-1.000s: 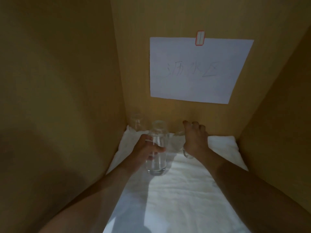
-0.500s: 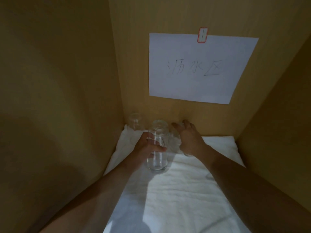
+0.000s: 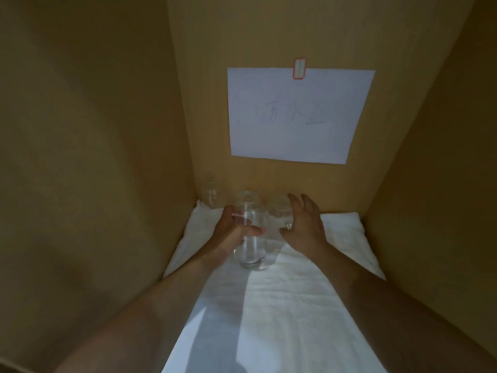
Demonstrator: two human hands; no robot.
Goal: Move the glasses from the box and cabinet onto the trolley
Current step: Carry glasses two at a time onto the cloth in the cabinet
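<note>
White towel [image 3: 282, 305] is covering the cabinet floor, running from the front edge to the back wall, bunching up a bit at the far end. Three clear glasses are sitting on it near the back: front glass [image 3: 248, 238] just ahead of middle glass [image 3: 278, 214], corner glass [image 3: 212, 196] sitting far left by the back wall.

Inside a wooden cabinet [image 3: 107, 130]: bare plywood walls, a white towel [image 3: 269, 319] lining the shelf, a handwritten paper label [image 3: 298, 117] taped up.
</note>
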